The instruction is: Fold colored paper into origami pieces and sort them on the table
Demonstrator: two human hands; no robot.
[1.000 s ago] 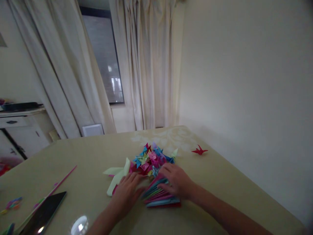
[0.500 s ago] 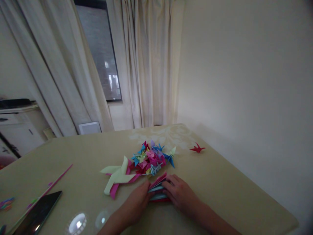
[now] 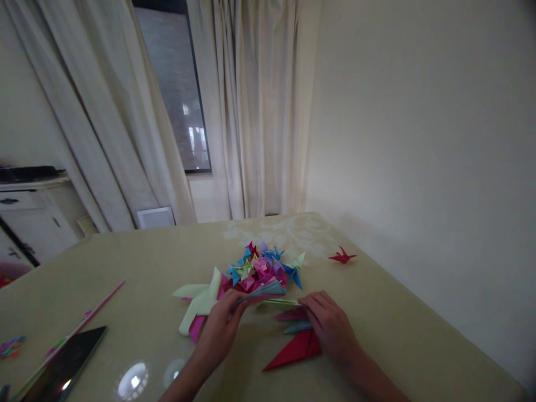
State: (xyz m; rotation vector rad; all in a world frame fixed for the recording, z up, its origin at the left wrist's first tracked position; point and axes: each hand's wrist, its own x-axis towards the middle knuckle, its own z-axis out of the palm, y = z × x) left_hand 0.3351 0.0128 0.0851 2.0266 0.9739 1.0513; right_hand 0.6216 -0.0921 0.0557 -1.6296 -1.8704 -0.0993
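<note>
My left hand (image 3: 224, 321) is closed on some folded paper pieces (image 3: 268, 289), pale blue and pink, raised in front of the crane heap. My right hand (image 3: 329, 321) is closed on more folded paper, with a red triangular piece (image 3: 299, 349) fanning out below it. Pink and pale blue layers show beside its fingers, blurred by motion. A pale green strip (image 3: 278, 302) spans the gap between both hands. Just beyond lies a heap of colourful paper cranes (image 3: 263, 268). A pale green and pink pinwheel-like paper shape (image 3: 205, 301) lies left of the heap, partly behind my left hand.
One red paper crane (image 3: 343, 255) sits apart near the table's right edge. On the left are a dark phone-like slab (image 3: 62, 363), a long pink stick (image 3: 98, 307) and small coloured bits (image 3: 12, 347). A round clear object (image 3: 133, 382) stands near the front. Curtains and a wall border the table (image 3: 146, 262).
My hands have moved apart, splitting the folded paper stack between them. The left one rose toward the heap with pale blue and pink pieces; the red piece now spreads out under the right.
</note>
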